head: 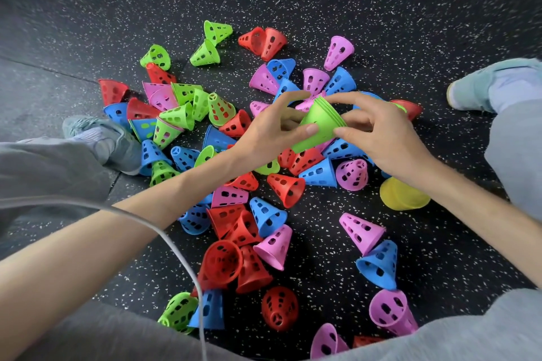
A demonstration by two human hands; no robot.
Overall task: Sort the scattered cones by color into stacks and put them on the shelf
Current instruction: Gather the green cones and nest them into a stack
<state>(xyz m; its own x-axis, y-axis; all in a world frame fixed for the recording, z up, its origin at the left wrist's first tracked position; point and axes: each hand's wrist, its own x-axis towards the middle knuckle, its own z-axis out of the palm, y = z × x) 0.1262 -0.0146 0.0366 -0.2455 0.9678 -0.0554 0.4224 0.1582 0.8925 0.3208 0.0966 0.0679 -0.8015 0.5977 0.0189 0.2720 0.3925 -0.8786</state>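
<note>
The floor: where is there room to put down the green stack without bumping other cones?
Bare floor lies between the red cones and the pink cone with the blue cone. More lies beyond the far green cones. Under both hands, left and right, holding the green stack, it is crowded.

The floor (381, 23) is showing black rubber flecked with white and grey specks, and the scattered cones on it are showing bright green (218, 31), red (286, 188), blue (268, 215) and pink (362, 231), most of them pierced with dark holes. A green stack (318, 123) is showing plain lime sides with a thin pink edge beside its rim, while a yellow stack (401, 195) is lying solid yellow at the right. The trousers (44, 167) are showing grey, the shoes (114, 141) pale grey-blue, and a cable (176, 249) is running light grey.
</note>
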